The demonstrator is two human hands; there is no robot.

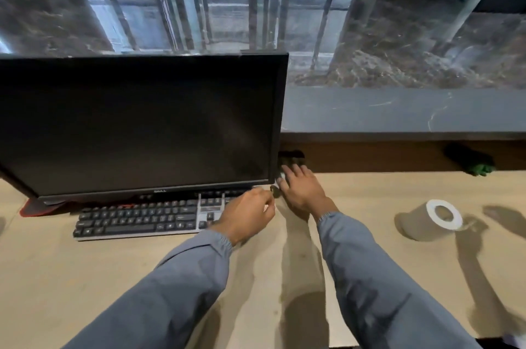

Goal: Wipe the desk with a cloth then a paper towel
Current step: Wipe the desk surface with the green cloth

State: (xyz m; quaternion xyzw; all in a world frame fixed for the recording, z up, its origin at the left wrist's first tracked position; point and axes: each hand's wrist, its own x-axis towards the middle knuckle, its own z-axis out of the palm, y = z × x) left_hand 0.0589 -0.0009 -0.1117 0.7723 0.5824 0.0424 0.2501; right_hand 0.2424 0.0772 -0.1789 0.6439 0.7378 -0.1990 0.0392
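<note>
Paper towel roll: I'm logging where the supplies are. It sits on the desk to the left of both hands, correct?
No. The head view shows the paper towel roll on the desk to the right of both hands: past the right hand, with the left hand farther left.

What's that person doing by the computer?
A person in grey sleeves has both hands at the lower right corner of the black computer monitor. The right hand lies flat on the pale wooden desk; the left hand is curled beside it. The white paper towel roll lies on its side, apart.
</note>
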